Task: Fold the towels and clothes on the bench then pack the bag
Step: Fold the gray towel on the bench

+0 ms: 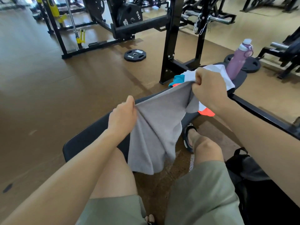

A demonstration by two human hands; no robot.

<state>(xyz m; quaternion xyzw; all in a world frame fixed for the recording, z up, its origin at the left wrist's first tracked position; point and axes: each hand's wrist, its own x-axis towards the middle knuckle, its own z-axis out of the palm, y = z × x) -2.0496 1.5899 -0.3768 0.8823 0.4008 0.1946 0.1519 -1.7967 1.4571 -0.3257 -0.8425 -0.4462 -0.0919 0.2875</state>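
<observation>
A grey towel (155, 127) hangs stretched between both hands over the black bench (84, 140). My left hand (122, 116) pinches its near corner, and my right hand (208, 89) grips the far corner, held higher. The towel's lower edge drapes down past the bench toward the floor. Behind my right hand a pile of clothes lies on the bench: a white garment (215, 70), a teal piece (177, 79) and an orange piece (206, 112). A black bag (248, 169) sits on the floor at the right, beside my right knee.
A purple water bottle (237, 61) stands at the far end of the bench. A black rack upright (170, 46) rises just beyond the clothes. A 10 kg weight plate (135, 55) lies on the brown floor. A black bar (263, 114) runs along the right.
</observation>
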